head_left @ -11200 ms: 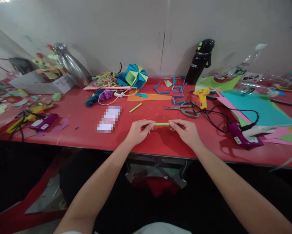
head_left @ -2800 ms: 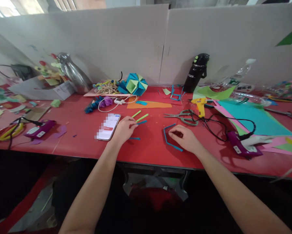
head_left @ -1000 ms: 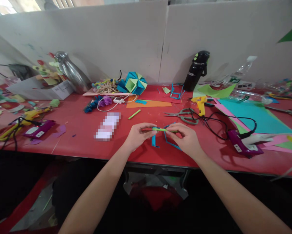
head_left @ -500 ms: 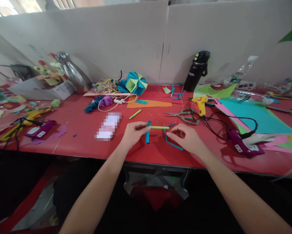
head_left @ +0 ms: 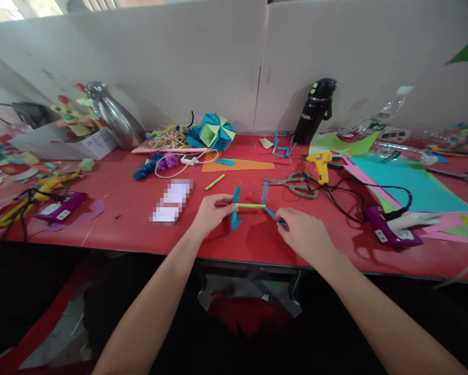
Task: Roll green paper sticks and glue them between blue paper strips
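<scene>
My left hand (head_left: 215,212) is closed in a pinch at the left end of a thin green paper stick (head_left: 251,205), where a folded blue paper strip (head_left: 235,217) crosses it. The stick runs level to the right, and its far end meets the corner of a bent blue paper strip (head_left: 265,194). The lower arm of that bent strip runs into the closed fingers of my right hand (head_left: 302,227). Whether the stick is fixed to the bent strip, I cannot tell. A second green stick (head_left: 214,182) lies on the red table (head_left: 234,249) beyond my left hand.
Grey-handled scissors (head_left: 296,185) and a yellow glue gun (head_left: 320,165) with a black cord lie beyond my right hand. A purple power strip (head_left: 392,229) is at the right. Behind are orange paper (head_left: 242,166), a blue-green paper ball (head_left: 215,131) and a black bottle (head_left: 315,112).
My right hand has closed on the bent blue strip and shifted slightly right and down. The strip has turned, its corner now at the green stick's right end. My left hand keeps its pinch.
</scene>
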### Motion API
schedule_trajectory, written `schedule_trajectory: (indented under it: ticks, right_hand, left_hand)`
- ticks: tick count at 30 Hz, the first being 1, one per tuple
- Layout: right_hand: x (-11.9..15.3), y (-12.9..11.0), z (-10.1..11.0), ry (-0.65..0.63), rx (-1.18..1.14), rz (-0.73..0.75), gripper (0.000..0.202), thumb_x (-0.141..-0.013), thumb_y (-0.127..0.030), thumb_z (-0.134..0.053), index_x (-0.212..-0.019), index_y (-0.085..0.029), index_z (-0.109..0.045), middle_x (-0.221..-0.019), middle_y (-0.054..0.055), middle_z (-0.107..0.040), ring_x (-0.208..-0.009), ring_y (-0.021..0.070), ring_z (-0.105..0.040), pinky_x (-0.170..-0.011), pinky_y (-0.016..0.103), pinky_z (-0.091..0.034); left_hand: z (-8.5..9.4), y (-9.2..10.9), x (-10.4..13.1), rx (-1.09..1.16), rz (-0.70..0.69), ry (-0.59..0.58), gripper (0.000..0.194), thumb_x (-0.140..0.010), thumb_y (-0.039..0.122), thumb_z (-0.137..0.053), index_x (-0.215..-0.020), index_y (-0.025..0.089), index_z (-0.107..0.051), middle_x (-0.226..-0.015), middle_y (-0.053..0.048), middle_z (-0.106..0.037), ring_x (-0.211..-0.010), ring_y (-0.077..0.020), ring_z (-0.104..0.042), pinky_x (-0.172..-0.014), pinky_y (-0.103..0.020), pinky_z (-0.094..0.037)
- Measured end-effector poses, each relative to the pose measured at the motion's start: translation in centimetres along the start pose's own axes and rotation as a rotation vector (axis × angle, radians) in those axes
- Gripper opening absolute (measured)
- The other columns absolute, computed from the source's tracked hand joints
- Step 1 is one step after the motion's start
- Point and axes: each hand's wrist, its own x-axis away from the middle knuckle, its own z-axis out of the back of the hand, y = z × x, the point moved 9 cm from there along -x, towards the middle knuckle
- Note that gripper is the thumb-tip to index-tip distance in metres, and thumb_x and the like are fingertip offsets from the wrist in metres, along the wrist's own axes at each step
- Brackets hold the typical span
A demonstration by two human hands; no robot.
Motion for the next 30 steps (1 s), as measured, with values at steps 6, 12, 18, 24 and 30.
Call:
schedule_trajectory:
  ticks: [6,12,18,24,30]
  right_hand:
    - [0.4,-1.6,-0.2,-0.069,-0.185,0.106,0.019,-0.087,-0.040,-0.063,-0.088,-0.023,-0.071,-0.088,0.007,-0.068,-0.079,0.0223,-0.063,-0.061,0.031,-0.038]
    - [0.8,-2.6,-0.8,-0.299,-0.558,0.107,0.045,-0.090,-0.059,-0.051,-0.079,-0.021,-0.071,-0.072,0.003,-0.067,-0.063,0.0161,-0.058,-0.057,0.028,-0.040]
    - [-1.8,0.9,-1.5,-0.095,-0.728,0.063,0.029,-0.092,-0.045,-0.056,-0.092,-0.020,-0.069,-0.087,0.004,-0.071,-0.076,0.0171,-0.063,-0.070,0.029,-0.047]
    - [-3.1,1.4,-2.4,0.125,-0.527,0.033,0.033,-0.085,-0.051,-0.063,-0.098,-0.022,-0.070,-0.094,0.007,-0.068,-0.082,0.0219,-0.063,-0.070,0.034,-0.049]
    - [-3.2,0.4,-2.9,0.128,-0.407,0.050,0.042,-0.079,-0.052,-0.070,-0.108,-0.022,-0.066,-0.104,0.009,-0.064,-0.097,0.0275,-0.062,-0.082,0.039,-0.050]
  left_hand:
    - [-0.2,0.4,-0.1,-0.101,-0.093,0.039,0.028,-0.073,0.036,-0.077,-0.091,0.015,-0.074,-0.093,-0.009,-0.076,-0.089,-0.0249,-0.071,-0.082,-0.036,-0.057]
    - [-0.2,0.4,-0.2,-0.292,-0.151,0.039,0.021,-0.078,0.033,-0.072,-0.093,0.018,-0.075,-0.093,-0.007,-0.076,-0.086,-0.0233,-0.071,-0.082,-0.036,-0.056]
    - [-0.3,0.1,-0.3,-0.396,-0.157,0.022,0.019,-0.080,0.032,-0.072,-0.093,0.020,-0.074,-0.094,-0.005,-0.076,-0.086,-0.0220,-0.070,-0.081,-0.035,-0.055]
    - [-0.9,1.4,0.0,-0.452,-0.232,-0.023,0.013,-0.081,0.028,-0.070,-0.090,0.021,-0.074,-0.091,-0.002,-0.075,-0.086,-0.0194,-0.069,-0.079,-0.030,-0.052]
    - [-0.5,1.3,-0.3,-0.496,-0.243,-0.045,0.011,-0.080,0.026,-0.071,-0.088,0.020,-0.074,-0.087,-0.003,-0.070,-0.081,-0.0185,-0.067,-0.074,-0.030,-0.050]
